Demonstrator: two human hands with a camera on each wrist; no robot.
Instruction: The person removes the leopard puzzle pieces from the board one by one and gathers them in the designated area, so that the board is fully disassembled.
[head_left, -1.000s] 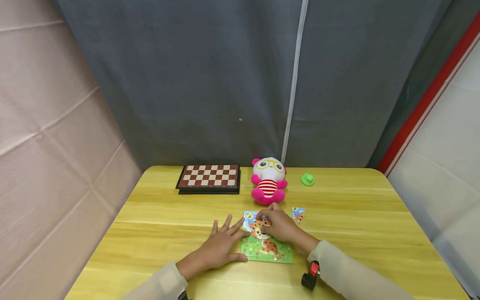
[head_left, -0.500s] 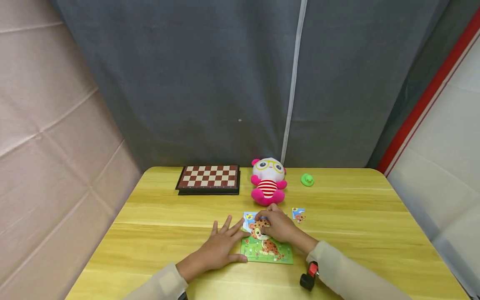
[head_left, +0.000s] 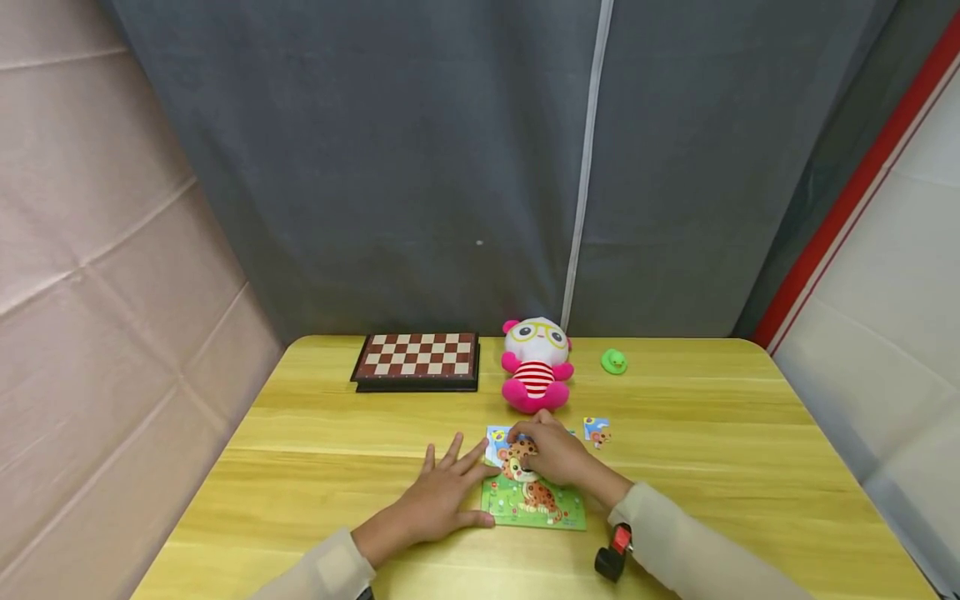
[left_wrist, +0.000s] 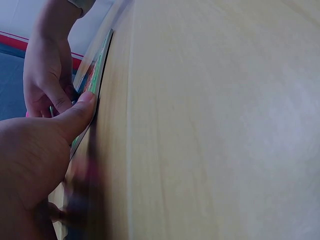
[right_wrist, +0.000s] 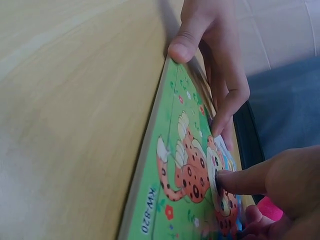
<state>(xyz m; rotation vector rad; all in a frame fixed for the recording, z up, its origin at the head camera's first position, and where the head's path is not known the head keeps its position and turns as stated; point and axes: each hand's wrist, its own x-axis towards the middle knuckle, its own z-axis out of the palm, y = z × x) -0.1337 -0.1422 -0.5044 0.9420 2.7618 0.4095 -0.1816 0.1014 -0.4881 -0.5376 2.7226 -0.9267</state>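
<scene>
A jigsaw puzzle [head_left: 517, 510] lies on the table, showing a spotted leopard on green grass under a blue sky. My left hand [head_left: 438, 500] rests flat at its left side with fingers spread, thumb and index fingertip over the edge. In the right wrist view that left thumb [right_wrist: 182, 50] touches the puzzle's near corner. Bent over the leopard's head, my right hand [head_left: 558, 454] pinches a puzzle piece between thumb and index finger; most of the piece is hidden under the hand. The right thumb [right_wrist: 245, 181] touches the leopard's face. A loose puzzle piece [head_left: 597, 431] lies just right of the puzzle.
A pink and white plush panda [head_left: 536, 367] sits right behind the puzzle. Farther left stands a checkered chessboard box [head_left: 417, 360], and a small green rubber duck [head_left: 614, 361] is at the back right. A grey curtain [head_left: 405, 183] hangs behind the wooden table [head_left: 330, 467].
</scene>
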